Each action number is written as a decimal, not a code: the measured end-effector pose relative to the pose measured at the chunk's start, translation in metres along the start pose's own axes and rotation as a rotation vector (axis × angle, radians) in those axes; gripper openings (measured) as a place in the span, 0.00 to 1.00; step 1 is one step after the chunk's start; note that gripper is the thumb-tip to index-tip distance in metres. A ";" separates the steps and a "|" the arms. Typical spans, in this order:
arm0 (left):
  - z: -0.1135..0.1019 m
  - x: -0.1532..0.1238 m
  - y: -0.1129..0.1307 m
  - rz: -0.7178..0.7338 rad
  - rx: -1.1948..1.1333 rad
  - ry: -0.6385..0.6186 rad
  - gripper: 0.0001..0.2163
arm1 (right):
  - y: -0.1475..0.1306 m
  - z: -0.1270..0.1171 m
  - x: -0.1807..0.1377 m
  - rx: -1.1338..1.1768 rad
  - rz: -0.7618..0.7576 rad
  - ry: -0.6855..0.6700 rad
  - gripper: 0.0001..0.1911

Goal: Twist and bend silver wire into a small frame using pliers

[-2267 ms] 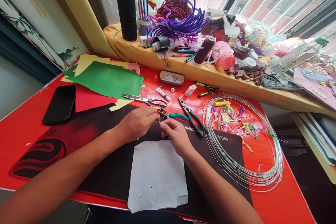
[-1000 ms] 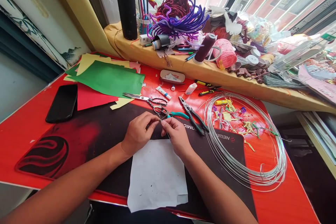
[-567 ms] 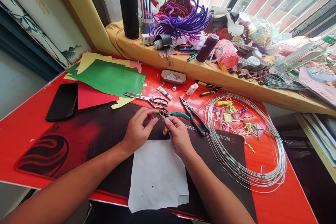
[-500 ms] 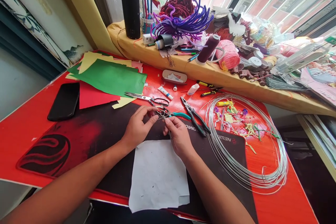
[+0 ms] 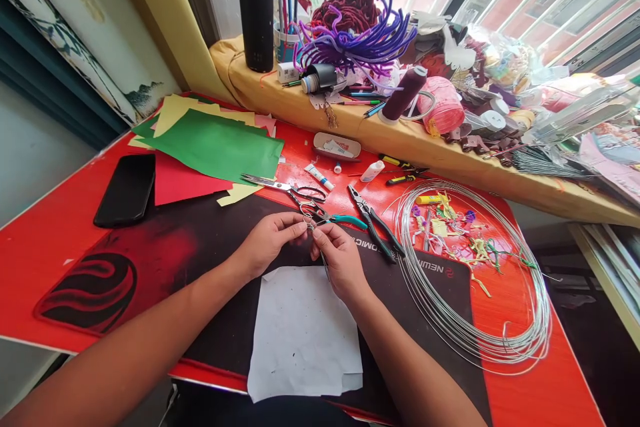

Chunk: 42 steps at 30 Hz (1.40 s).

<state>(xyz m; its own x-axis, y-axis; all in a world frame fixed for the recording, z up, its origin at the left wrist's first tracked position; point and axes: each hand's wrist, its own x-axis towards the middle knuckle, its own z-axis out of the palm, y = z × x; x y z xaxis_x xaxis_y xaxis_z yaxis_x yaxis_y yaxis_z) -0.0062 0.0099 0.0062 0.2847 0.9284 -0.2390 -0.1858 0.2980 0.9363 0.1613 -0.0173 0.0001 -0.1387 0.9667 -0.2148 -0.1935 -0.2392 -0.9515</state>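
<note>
My left hand [image 5: 270, 240] and my right hand [image 5: 337, 257] meet over the black desk mat [image 5: 200, 260], fingertips pinched together on a short thin piece of wire [image 5: 320, 250] that runs down past my right palm. A white sheet of paper [image 5: 303, 333] lies just below both hands. Teal-handled pliers [image 5: 340, 219] and scissors [image 5: 285, 187] rest right behind my fingers. Black-handled pliers [image 5: 377, 223] lie to the right of them.
A large coil of silver wire [image 5: 475, 280] with coloured scraps inside covers the right of the red table [image 5: 45, 213]. Green, red and yellow paper sheets [image 5: 215, 147] and a black phone [image 5: 126, 190] lie at left. The window ledge [image 5: 400, 140] behind holds craft clutter and a black flask [image 5: 256, 7].
My left fingers opened briefly, then closed back into a pinch against my right fingertips. Both hands stayed in the same spot; the view shifted slightly.
</note>
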 end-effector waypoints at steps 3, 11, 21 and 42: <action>0.000 0.000 -0.001 -0.016 -0.014 0.009 0.12 | 0.000 0.000 0.000 0.003 0.004 -0.007 0.15; 0.002 -0.001 -0.001 -0.039 -0.025 0.028 0.11 | 0.001 -0.001 -0.002 0.027 -0.017 -0.021 0.13; 0.001 -0.002 -0.001 -0.069 -0.045 0.031 0.11 | 0.001 -0.001 -0.002 0.023 -0.002 -0.041 0.13; -0.021 -0.004 0.015 -0.276 -0.091 -0.316 0.08 | -0.002 -0.008 -0.010 0.042 0.127 -0.256 0.18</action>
<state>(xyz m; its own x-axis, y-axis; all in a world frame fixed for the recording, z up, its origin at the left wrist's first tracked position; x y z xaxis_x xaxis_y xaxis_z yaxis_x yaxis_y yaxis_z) -0.0300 0.0153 0.0153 0.6071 0.7013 -0.3738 -0.1403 0.5575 0.8182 0.1709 -0.0253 0.0026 -0.4042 0.8757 -0.2642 -0.1981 -0.3658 -0.9094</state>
